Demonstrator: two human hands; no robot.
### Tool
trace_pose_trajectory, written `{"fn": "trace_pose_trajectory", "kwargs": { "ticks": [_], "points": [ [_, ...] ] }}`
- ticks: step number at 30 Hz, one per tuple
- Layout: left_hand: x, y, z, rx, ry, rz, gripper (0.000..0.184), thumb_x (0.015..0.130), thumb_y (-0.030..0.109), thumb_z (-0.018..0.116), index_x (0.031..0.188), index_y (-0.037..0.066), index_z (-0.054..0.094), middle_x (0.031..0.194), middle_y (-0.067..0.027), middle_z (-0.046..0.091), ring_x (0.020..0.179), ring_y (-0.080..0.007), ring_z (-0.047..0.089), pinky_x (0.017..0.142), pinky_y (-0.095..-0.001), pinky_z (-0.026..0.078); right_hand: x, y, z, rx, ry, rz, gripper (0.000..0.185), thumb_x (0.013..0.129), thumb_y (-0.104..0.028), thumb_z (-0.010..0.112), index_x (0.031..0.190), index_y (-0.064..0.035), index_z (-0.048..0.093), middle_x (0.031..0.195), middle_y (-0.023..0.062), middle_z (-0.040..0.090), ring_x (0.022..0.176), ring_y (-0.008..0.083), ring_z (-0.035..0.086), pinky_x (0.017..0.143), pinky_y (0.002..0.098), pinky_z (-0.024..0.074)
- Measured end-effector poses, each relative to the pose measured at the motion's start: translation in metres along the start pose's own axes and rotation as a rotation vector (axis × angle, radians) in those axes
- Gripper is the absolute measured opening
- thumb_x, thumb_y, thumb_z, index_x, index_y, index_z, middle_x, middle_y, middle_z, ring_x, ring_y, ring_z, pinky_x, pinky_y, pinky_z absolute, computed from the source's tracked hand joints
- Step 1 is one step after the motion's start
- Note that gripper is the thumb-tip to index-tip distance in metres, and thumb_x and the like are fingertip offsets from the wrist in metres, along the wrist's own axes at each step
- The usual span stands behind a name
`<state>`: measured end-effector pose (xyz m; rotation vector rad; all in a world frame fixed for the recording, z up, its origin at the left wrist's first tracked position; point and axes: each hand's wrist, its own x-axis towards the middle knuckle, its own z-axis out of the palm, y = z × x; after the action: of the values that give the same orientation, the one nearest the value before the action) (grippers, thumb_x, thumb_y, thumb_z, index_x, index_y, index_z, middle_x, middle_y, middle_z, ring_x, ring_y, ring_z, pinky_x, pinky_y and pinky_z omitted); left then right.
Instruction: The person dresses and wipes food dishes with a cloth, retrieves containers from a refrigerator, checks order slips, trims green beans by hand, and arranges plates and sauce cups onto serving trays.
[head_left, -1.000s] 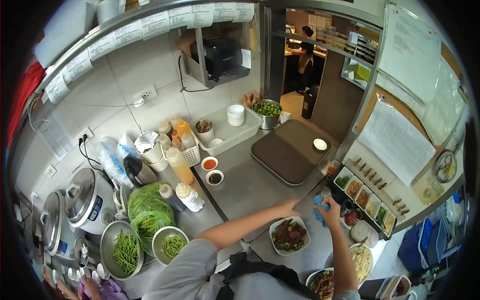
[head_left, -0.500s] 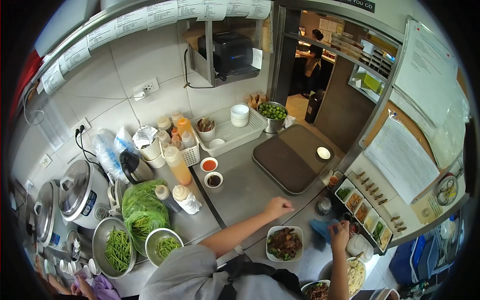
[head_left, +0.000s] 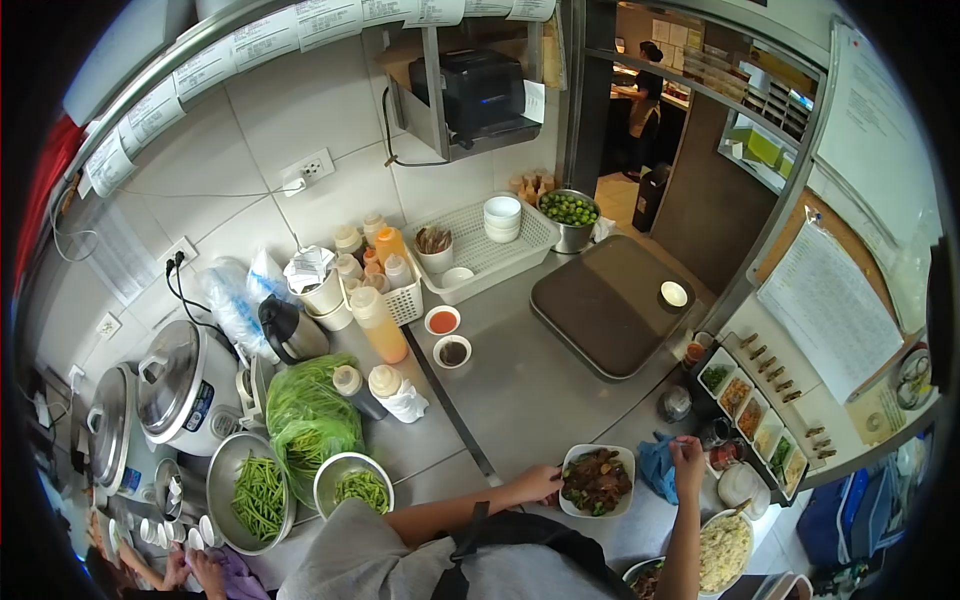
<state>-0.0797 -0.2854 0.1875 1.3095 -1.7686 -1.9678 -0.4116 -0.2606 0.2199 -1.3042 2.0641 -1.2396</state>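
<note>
A squarish white bowl (head_left: 628, 482) of dark meat pieces with green bits sits on the counter in front of me. At its left edge is my left hand (head_left: 540, 484), fingers curled against the rim. My right hand (head_left: 687, 454) is to the right of the bowl, fingers pinched at a crumpled blue cloth (head_left: 656, 470); part of the grip is hidden. Below the right forearm stand a bowl of pale yellow rice-like food (head_left: 726, 552) and another bowl of dark meat (head_left: 645, 578), partly covered by the arm.
A brown tray (head_left: 600, 310) holds a small white cup. Garnish containers (head_left: 750, 410) line the right side. Two sauce dishes, squeeze bottles (head_left: 378, 325), bowls of green beans (head_left: 258, 495) and rice cookers (head_left: 185, 385) stand left. Another person's hands (head_left: 195, 572) show at lower left.
My left hand has come down from above the counter to the white bowl's left edge. The right hand stays by the blue cloth, which has shifted slightly. The view has moved a little.
</note>
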Motion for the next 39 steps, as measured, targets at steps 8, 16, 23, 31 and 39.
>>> {"fn": "trace_pose_trajectory", "kwargs": {
  "ticks": [8,16,23,31,39],
  "points": [
    [0.007,0.017,-0.009,0.079,0.034,0.019,0.024,0.091,0.02,0.053,0.099,-0.002,0.059,0.07,-0.0103,0.065,0.06,-0.0174,0.066,0.053,-0.0317,0.056,-0.021,0.052,0.046,0.32,-0.087,0.14,0.026,0.078,0.0,0.071,0.1,-0.0039,0.057,0.08,-0.0003,0.06,0.072,0.0061,0.052,0.065,0.022,0.0435],
    [0.011,0.005,-0.012,0.024,-0.057,0.005,0.024,0.094,0.022,0.051,0.099,0.0,0.061,0.074,-0.0063,0.063,0.063,-0.0143,0.062,0.056,-0.0294,0.053,-0.013,0.063,0.049,0.257,0.075,0.19,0.031,0.085,-0.027,0.07,0.098,0.0012,0.067,0.084,0.0052,0.069,0.075,0.0099,0.061,0.067,0.0252,0.0473],
    [0.035,0.034,-0.032,0.362,-0.013,0.078,0.025,0.087,0.022,0.055,0.099,0.003,0.066,0.07,-0.0119,0.065,0.059,-0.02,0.064,0.058,-0.035,0.051,0.017,0.001,0.046,0.49,-0.113,0.384,0.027,0.087,-0.026,0.068,0.101,-0.0032,0.067,0.076,-0.0011,0.06,0.066,0.0066,0.05,0.06,0.0232,0.0425],
    [0.084,0.04,-0.061,0.569,0.038,0.331,0.027,0.089,0.021,0.056,0.109,0.007,0.068,0.068,-0.0108,0.066,0.05,-0.0157,0.059,0.053,-0.0315,0.049,0.028,-0.052,0.085,-0.017,-0.573,-0.033,0.024,0.084,-0.023,0.068,0.097,-0.0033,0.07,0.087,0.0102,0.07,0.078,0.0151,0.064,0.071,0.0291,0.0496],
    [0.076,0.047,-0.061,0.649,0.077,0.447,0.028,0.085,0.019,0.059,0.108,0.007,0.068,0.072,-0.0166,0.066,0.057,-0.0239,0.063,0.06,-0.036,0.05,0.039,-0.069,0.096,-0.136,-0.628,-0.321,0.023,0.072,-0.013,0.074,0.093,-0.004,0.071,0.085,0.0119,0.07,0.074,0.0248,0.066,0.068,0.0341,0.0515]
  ]
}}
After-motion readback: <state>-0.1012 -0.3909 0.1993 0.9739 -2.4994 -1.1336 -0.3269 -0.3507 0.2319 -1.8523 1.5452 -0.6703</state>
